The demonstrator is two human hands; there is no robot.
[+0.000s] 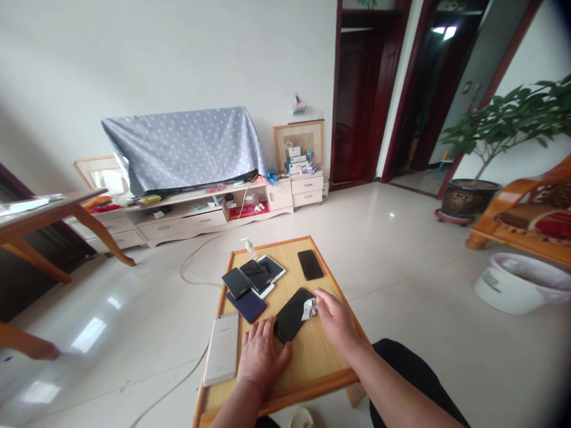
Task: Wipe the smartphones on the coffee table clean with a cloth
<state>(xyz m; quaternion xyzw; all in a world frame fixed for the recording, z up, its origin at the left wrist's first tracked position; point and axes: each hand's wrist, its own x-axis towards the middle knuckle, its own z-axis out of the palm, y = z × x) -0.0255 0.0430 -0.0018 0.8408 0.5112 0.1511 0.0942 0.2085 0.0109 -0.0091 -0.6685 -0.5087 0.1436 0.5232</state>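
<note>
A black tablet lies flat on the small wooden table. My left hand rests at its near left edge, fingers stretched and thumb at the bottom corner. In my right hand a crumpled white tissue is pinched, touching the tablet's right side. Beyond it lies a black phone. To the left is a pile of devices, among them a dark blue tablet, a black one and a white-framed one. A silver tablet lies face down at the table's left edge.
A pump bottle stands at the table's far edge. A white bin and a potted plant are on the right. A cable runs over the floor at left. A low white cabinet lines the wall.
</note>
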